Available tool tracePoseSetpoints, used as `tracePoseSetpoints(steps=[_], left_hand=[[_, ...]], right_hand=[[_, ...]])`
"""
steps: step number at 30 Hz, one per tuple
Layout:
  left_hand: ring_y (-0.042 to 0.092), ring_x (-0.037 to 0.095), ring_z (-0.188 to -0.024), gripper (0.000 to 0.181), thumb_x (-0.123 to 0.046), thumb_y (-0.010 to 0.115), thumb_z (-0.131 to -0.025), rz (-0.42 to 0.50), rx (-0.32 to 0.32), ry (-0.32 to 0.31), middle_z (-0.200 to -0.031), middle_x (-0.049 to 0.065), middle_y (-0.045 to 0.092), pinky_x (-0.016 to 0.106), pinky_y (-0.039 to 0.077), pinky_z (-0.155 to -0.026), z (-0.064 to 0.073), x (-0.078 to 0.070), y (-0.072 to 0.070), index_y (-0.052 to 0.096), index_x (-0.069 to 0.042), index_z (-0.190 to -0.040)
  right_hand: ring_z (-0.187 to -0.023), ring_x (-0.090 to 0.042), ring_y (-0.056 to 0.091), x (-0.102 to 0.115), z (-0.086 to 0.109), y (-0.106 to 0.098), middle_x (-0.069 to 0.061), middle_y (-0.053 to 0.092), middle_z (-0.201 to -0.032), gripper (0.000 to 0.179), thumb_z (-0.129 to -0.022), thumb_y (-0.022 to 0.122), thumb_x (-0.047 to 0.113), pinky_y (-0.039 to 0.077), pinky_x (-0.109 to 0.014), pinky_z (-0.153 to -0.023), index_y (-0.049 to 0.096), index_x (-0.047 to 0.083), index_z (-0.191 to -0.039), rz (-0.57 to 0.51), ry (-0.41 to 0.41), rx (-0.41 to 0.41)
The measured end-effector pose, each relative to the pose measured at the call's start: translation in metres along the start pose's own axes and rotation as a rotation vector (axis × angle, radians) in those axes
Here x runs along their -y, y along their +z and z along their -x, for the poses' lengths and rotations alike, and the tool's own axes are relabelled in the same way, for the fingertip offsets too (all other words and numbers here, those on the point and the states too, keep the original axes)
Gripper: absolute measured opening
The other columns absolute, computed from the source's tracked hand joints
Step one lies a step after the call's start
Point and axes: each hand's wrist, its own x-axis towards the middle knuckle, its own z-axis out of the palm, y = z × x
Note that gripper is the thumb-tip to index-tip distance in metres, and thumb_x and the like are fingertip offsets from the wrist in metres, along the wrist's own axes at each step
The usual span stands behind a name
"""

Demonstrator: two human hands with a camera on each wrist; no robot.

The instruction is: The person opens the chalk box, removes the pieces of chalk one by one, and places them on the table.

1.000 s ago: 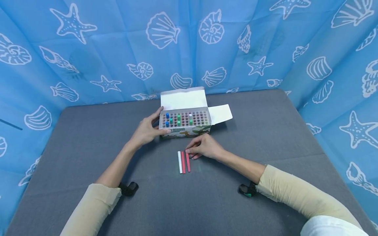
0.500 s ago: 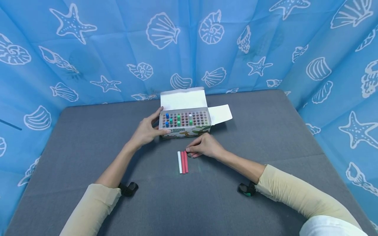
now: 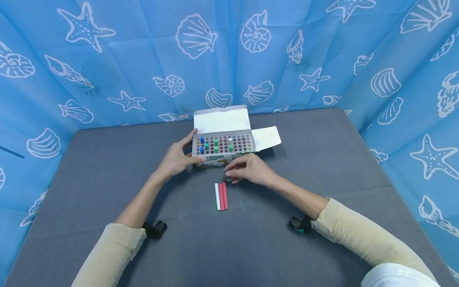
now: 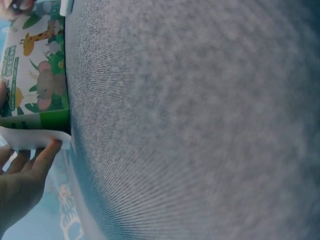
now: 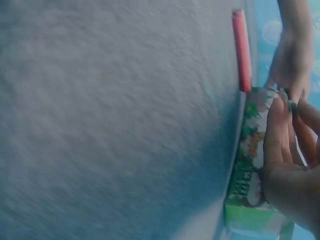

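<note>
An open chalk box [image 3: 224, 160] with animal pictures stands near the back of the table, several blue, green and white chalks upright in its holed tray. My left hand [image 3: 176, 159] grips its left end, thumb on the front and fingers round the side; in the left wrist view the fingers [image 4: 46, 156] press the white end flap [image 4: 35, 138]. A white chalk [image 3: 217, 197] and two red chalks [image 3: 223, 196] lie side by side before the box. Just above their far ends my right hand [image 3: 250, 170] hovers, fingers bent, with nothing visible between them.
The box's white lid [image 3: 222, 120] stands up at the back, and a side flap [image 3: 266, 138] sticks out to the right. A grey cloth covers the table [image 3: 229, 247]. A blue curtain [image 3: 222, 52] with shell prints hangs behind.
My right hand pushed the right-hand red chalk left against the other one, then let go and rose towards the box. My left hand stayed on the box.
</note>
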Motion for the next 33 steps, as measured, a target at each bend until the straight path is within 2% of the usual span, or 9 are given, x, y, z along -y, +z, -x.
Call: tracePoseSetpoints(steps=[10, 16, 21, 25, 33], left_hand=[[0.03, 0.031, -0.146, 0.098, -0.017, 0.082, -0.084, -0.003, -0.003, -0.017, -0.158, 0.014, 0.033, 0.04, 0.045, -0.11, 0.0, 0.0, -0.001, 0.02, -0.026, -0.16], [0.03, 0.031, -0.146, 0.098, -0.017, 0.082, -0.084, 0.002, 0.002, -0.015, -0.158, 0.014, 0.032, 0.04, 0.045, -0.11, 0.0, 0.0, -0.002, 0.019, -0.027, -0.16], [0.03, 0.031, -0.146, 0.097, -0.018, 0.082, -0.084, -0.002, 0.007, -0.011, -0.159, 0.014, 0.032, 0.04, 0.045, -0.11, 0.001, 0.0, -0.002, 0.02, -0.027, -0.16], [0.029, 0.03, -0.146, 0.097, -0.018, 0.081, -0.085, -0.005, 0.008, -0.008, -0.159, 0.013, 0.032, 0.04, 0.045, -0.11, 0.001, 0.001, -0.002, 0.02, -0.026, -0.16], [0.03, 0.03, -0.146, 0.096, -0.017, 0.081, -0.085, -0.003, 0.005, 0.003, -0.158, 0.014, 0.034, 0.04, 0.046, -0.109, 0.0, 0.001, -0.001, 0.02, -0.025, -0.16]], right_hand=[[-0.081, -0.023, 0.072, 0.02, -0.002, -0.015, -0.014, 0.072, -0.097, 0.019, -0.094, 0.07, 0.011, 0.063, -0.047, -0.077, 0.073, 0.0, -0.11, 0.166, -0.106, -0.041], [-0.084, -0.025, 0.071, 0.025, -0.006, -0.026, -0.012, 0.072, -0.101, 0.02, -0.093, 0.071, 0.01, 0.062, -0.049, -0.079, 0.073, 0.001, -0.112, 0.192, -0.132, -0.049], [-0.089, -0.032, 0.07, 0.027, -0.007, -0.034, -0.014, 0.071, -0.107, 0.022, -0.094, 0.069, 0.008, 0.061, -0.053, -0.08, 0.072, 0.0, -0.115, 0.186, -0.159, -0.012], [-0.089, -0.031, 0.07, 0.028, -0.009, -0.038, -0.014, 0.07, -0.107, 0.023, -0.094, 0.069, 0.006, 0.062, -0.049, -0.078, 0.071, 0.0, -0.115, 0.189, -0.163, -0.026], [-0.087, -0.026, 0.071, 0.035, -0.016, -0.047, -0.016, 0.071, -0.106, 0.024, -0.095, 0.068, 0.009, 0.063, -0.039, -0.077, 0.071, -0.002, -0.116, 0.229, -0.174, -0.104]])
